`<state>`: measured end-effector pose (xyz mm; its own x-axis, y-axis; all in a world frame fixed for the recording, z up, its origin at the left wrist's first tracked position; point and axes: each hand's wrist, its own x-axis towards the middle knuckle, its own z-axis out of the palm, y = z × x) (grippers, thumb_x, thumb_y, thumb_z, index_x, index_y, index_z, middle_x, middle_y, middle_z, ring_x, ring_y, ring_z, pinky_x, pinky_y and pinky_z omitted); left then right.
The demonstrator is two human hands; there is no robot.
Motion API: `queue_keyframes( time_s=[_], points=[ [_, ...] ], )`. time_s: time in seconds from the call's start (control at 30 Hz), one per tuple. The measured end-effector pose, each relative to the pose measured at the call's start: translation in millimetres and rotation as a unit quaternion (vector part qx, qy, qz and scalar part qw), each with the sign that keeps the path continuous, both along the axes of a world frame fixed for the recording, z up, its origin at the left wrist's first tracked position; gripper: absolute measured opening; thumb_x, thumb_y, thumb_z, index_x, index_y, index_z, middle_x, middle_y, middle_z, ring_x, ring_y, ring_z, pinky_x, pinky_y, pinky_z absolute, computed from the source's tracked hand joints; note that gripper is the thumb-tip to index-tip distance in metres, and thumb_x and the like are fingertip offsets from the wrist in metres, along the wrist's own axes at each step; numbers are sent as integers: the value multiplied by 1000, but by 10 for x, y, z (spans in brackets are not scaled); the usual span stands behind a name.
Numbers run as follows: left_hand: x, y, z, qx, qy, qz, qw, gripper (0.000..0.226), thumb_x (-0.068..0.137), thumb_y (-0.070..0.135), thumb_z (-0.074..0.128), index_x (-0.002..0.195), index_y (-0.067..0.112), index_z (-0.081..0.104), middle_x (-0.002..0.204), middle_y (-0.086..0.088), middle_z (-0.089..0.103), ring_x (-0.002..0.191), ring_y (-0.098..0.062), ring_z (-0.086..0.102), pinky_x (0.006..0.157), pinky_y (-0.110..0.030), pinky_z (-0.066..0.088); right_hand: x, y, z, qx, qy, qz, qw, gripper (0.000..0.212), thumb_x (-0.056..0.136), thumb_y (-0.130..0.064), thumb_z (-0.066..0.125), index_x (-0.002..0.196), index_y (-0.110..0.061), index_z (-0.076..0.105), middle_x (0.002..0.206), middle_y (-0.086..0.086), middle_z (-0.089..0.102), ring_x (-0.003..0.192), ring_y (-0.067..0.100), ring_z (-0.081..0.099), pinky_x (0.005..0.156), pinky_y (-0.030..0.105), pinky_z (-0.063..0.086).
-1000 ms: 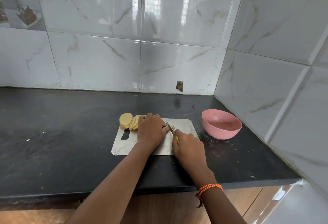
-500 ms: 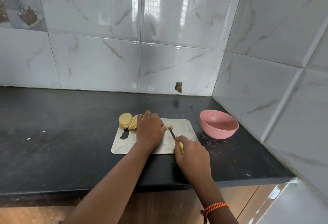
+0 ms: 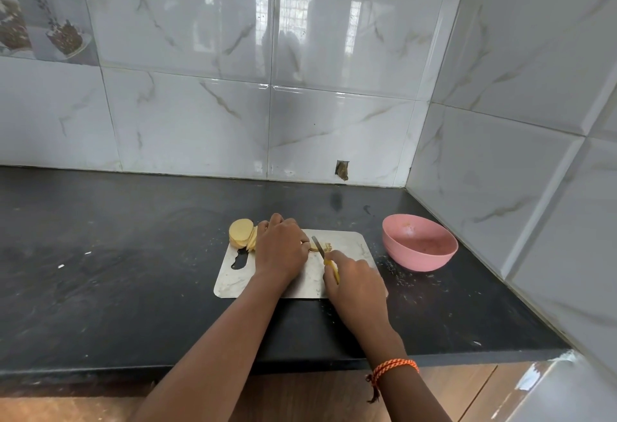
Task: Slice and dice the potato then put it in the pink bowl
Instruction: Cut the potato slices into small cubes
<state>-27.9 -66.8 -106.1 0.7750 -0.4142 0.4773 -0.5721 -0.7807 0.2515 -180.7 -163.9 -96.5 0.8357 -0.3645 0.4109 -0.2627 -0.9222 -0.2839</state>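
Right hand is curled round the yellow handle of the knife, blade angled away toward the far side of the board and down into a small bit of potato near the board's middle. Left hand sits just left of the blade, fingers bent over that piece, pinning it; how much potato lies under the palm is hidden. At the board's far left corner a fanned stack of slices leans partly past the edge, just beside the left knuckles. The board's handle slot shows dark below the stack. Right of the board the bowl stands apart from it on the counter, close to the side wall, which leaves little room beyond. Inside the bowl only faint specks show, too small to name. Left of the board the counter runs wide and bare of objects; its front edge lies just behind the board's near side. An orange thread band rings the right wrist. Both forearms are cut off at the bottom of the view.
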Motion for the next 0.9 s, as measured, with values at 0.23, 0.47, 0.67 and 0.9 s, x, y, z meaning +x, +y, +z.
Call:
queue_keyframes(
  time_s=[0.23, 0.47, 0.67, 0.9],
  points=[
    [-47, -46, 8, 18, -5, 18, 1000, 30, 96, 50, 61, 95, 30, 83, 104, 14, 71, 110, -15, 51, 99, -38, 31, 20, 62, 22, -35, 45, -4, 998, 27, 105, -35, 39, 123, -26, 58, 101, 8, 66, 93, 32, 64, 68, 40, 37],
    [-80, -49, 24, 21, -21, 32, 999, 27, 95, 49, 64, 96, 30, 83, 104, 14, 70, 111, -15, 51, 99, -37, 34, -307, 80, -19, 4, 20, 2, 1000, 27, 104, -39, 39, 122, -32, 58, 91, 2, 66, 85, 24, 62, 75, 39, 51],
    [-24, 0, 23, -2, 0, 9, 1000, 23, 96, 43, 62, 94, 33, 83, 105, 16, 68, 110, -14, 49, 102, -37, 31, -302, 33, 54, 36, -59, -16, 998, 28, 104, -38, 47, 128, -34, 60, 96, 0, 72, 85, 21, 65, 73, 38, 53],
    [53, 94, 39, -46, 6, 33, 998, 20, 94, 29, 64, 86, 32, 82, 103, 14, 69, 109, -15, 50, 101, -37, 33, -20, 51, 37, -1, 3, 7, 1000, 30, 106, -39, 39, 130, -33, 57, 96, 5, 67, 89, 27, 64, 72, 38, 45]
  ],
)
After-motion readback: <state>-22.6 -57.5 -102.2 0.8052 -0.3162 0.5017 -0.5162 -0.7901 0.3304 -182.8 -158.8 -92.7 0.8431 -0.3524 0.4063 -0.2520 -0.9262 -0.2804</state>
